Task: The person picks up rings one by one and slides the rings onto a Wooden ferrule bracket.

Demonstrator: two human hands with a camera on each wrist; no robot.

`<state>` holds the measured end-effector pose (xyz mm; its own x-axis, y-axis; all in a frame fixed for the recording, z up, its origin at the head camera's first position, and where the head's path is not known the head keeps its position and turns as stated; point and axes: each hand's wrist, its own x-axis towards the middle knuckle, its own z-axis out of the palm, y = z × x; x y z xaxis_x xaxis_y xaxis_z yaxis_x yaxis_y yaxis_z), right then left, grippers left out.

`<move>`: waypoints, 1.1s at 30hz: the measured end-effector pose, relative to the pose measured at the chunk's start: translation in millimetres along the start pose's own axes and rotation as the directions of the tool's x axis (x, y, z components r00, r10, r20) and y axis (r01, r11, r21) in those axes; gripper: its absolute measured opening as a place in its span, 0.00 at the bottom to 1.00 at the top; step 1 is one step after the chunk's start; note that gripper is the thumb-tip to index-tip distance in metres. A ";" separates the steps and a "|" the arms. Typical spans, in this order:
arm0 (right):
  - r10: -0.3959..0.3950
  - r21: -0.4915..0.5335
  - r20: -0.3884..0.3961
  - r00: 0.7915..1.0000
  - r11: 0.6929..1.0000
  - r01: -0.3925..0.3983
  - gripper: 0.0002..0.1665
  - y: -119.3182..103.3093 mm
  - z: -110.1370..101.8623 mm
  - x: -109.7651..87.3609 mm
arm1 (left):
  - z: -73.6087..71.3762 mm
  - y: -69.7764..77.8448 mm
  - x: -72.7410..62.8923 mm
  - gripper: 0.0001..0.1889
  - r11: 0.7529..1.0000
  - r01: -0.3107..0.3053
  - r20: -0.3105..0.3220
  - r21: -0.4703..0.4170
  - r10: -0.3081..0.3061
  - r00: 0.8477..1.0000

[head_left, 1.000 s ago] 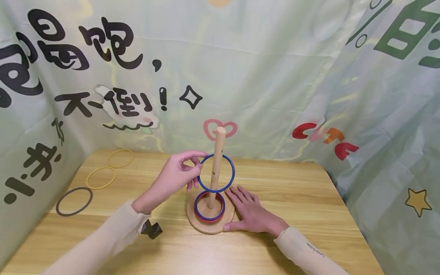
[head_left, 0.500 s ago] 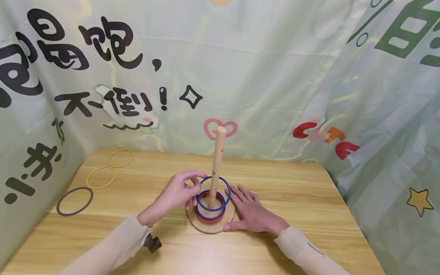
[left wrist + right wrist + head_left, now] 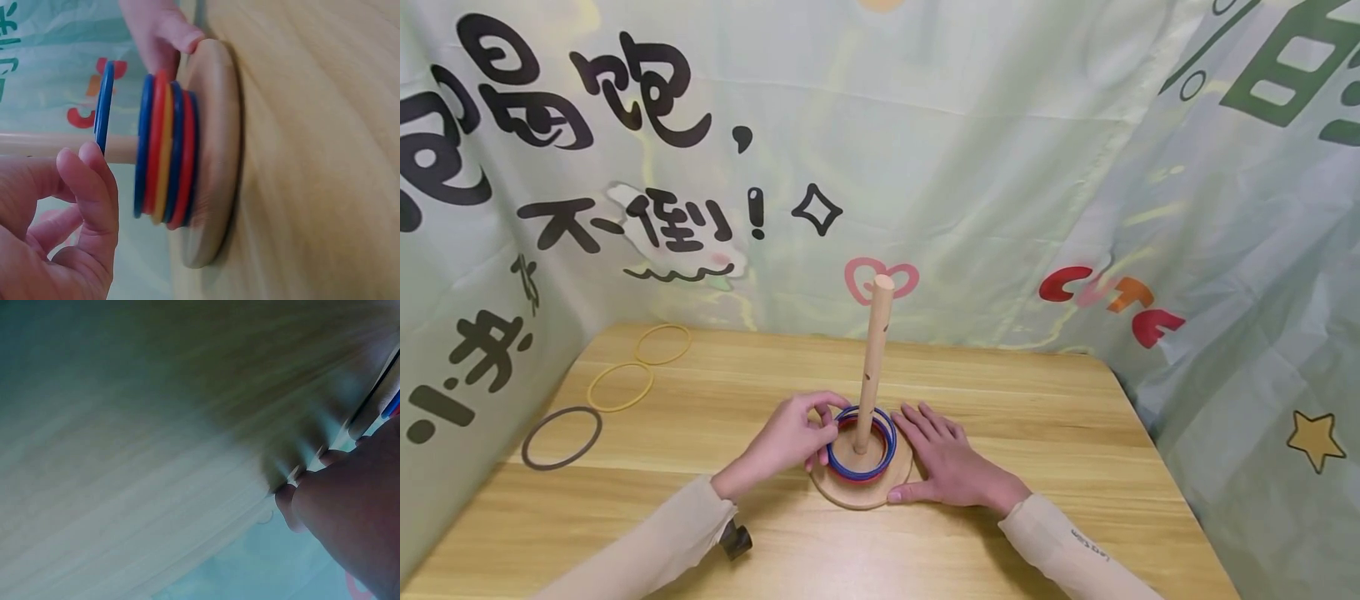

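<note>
My left hand pinches a blue ring between thumb and finger. That ring encircles the wooden peg and, in the left wrist view, stands apart above a stack of rings. Blue, red and yellow rings lie in the stack, around the peg's lower part. Beneath them is the round wooden base. On the base's right side, my right hand lies with fingers spread and extended, the thumb touching the base's edge. In the right wrist view the hand is dark, and the peg is out of sight.
Two yellow rings and a dark grey ring lie at the left of the wooden table. A printed curtain encloses the back and sides. A small black device hangs at my left wrist.
My left hand has lowered the blue ring along the peg, from about mid-height to just above the stack. The right hand has stayed in place at the base.
</note>
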<state>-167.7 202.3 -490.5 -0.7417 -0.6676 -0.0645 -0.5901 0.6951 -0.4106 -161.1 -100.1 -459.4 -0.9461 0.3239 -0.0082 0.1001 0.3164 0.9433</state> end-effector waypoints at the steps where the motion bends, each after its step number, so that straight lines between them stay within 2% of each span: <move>1: 0.000 -0.001 0.000 1.000 1.000 0.000 0.68 0.1 0.0 0.0 | 1.2 -1.8 0.4 0.21 1.000 0.005 0.001 -0.001 -0.005 1.000; 16: 0.002 -0.005 0.004 1.000 1.000 -0.002 0.69 0.0 -0.2 -0.2 | 6.7 -12.1 1.9 0.19 0.999 0.042 -0.017 0.027 -0.042 0.999; 33: 0.013 -0.002 0.012 1.000 1.000 -0.013 0.69 1.8 1.1 1.1 | 3.2 -17.0 -2.5 0.14 0.999 0.037 -0.039 0.019 -0.036 0.999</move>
<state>-169.2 202.6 -492.3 -0.7455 -0.6616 -0.0806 -0.5810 0.7044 -0.4078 -159.4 -103.5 -476.4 -0.9604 0.2771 -0.0296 0.0707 0.3450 0.9359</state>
